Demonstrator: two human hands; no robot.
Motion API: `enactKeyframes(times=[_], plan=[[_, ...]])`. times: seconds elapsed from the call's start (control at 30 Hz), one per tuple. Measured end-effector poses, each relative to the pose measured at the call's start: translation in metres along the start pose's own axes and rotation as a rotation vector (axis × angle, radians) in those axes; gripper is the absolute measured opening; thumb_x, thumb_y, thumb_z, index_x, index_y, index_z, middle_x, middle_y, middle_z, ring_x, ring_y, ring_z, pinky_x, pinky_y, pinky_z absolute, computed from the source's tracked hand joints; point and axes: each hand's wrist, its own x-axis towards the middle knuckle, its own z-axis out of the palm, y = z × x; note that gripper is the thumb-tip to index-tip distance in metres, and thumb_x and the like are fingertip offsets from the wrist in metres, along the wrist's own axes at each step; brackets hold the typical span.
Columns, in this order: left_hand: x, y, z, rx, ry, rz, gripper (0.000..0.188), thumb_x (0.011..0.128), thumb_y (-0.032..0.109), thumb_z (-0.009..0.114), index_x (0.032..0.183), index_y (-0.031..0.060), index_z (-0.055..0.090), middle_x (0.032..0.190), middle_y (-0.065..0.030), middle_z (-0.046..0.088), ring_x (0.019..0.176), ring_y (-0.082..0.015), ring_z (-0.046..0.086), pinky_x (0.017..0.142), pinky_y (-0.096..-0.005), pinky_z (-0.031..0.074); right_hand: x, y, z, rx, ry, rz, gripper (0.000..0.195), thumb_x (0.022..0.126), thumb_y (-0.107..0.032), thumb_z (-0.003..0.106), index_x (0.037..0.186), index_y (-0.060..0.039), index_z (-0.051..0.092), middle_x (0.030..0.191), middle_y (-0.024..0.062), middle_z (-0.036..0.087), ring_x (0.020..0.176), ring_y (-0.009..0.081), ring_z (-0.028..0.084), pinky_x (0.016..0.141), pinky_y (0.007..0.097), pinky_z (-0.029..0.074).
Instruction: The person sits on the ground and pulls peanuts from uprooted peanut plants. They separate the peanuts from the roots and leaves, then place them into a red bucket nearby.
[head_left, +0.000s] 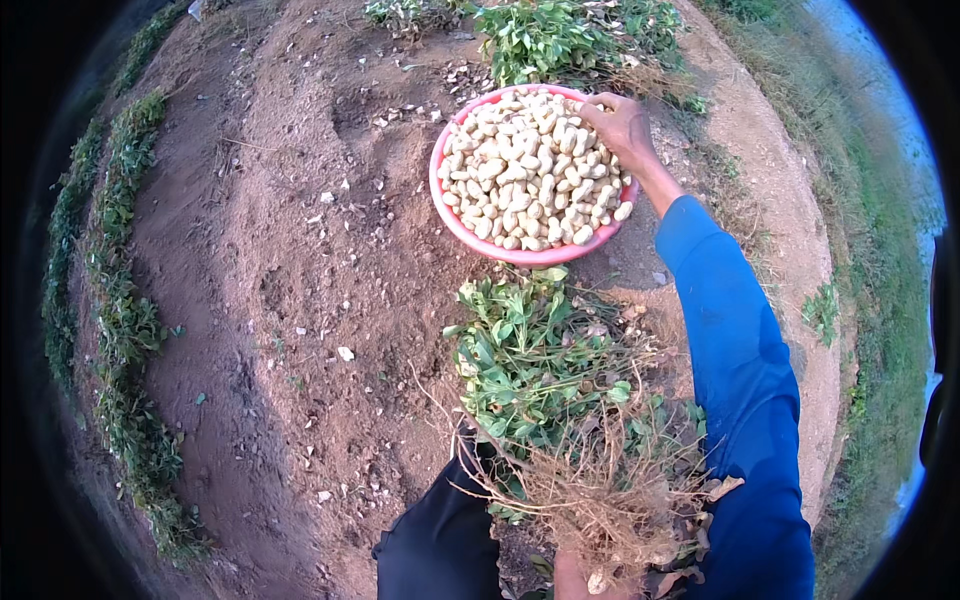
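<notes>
My right hand (619, 129) reaches over the upper right rim of a pink plastic basin (480, 244). Its thumb and finger meet just above the unshelled peanuts (525, 172) heaped inside; whether something is pinched between them is too small to tell. At the bottom edge my left hand (574, 576) is partly cut off and covered by tangled roots. It grips a bunch of uprooted peanut plants (600, 502), with a single peanut pod (598, 582) hanging beside it. More pulled leafy plants (517, 360) lie between the basin and me.
Another pile of green plants (547, 37) lies beyond the basin. Dry reddish soil (300, 262) with pale flakes spreads to the left, up to rows of growing plants (124, 315). A grassy strip (885, 337) runs along the right. My dark-trousered leg (446, 532) is below.
</notes>
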Motion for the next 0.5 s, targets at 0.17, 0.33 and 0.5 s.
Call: enactKeyframes(times=[0.17, 0.33, 0.5], plan=[[0.003, 0.002, -0.001, -0.016, 0.024, 0.006, 0.033, 0.091, -0.003, 0.061, 0.123, -0.0027, 0.056, 0.110, -0.0138, 0.069, 0.101, -0.0248, 0.067, 0.088, -0.0350, 0.054, 0.002, 0.003, -0.006, 0.137, -0.021, -0.015, 0.065, 0.098, -0.062, 0.051, 0.100, -0.0025, 0.076, 0.081, 0.0095, 0.072, 0.079, 0.0189, 0.065, 0.075, 0.0354, 0.050], [0.004, 0.004, -0.002, -0.037, 0.030, 0.008, 0.031, 0.092, -0.004, 0.061, 0.123, -0.0027, 0.056, 0.109, -0.0129, 0.069, 0.100, -0.0232, 0.067, 0.088, -0.0343, 0.054, 0.003, 0.005, -0.005, 0.293, 0.042, -0.010, 0.080, 0.099, -0.069, 0.042, 0.111, 0.0035, 0.072, 0.101, 0.0169, 0.073, 0.098, 0.0226, 0.067, 0.089, 0.0344, 0.050], [0.003, 0.008, -0.008, -0.067, 0.053, 0.012, 0.029, 0.093, -0.004, 0.060, 0.122, -0.0027, 0.057, 0.109, -0.0119, 0.069, 0.100, -0.0217, 0.067, 0.088, -0.0336, 0.055, 0.005, -0.001, -0.007, 0.517, -0.028, 0.074, 0.090, 0.097, -0.074, 0.038, 0.131, 0.0076, 0.060, 0.124, 0.0247, 0.067, 0.114, 0.0295, 0.065, 0.101, 0.0384, 0.049]])
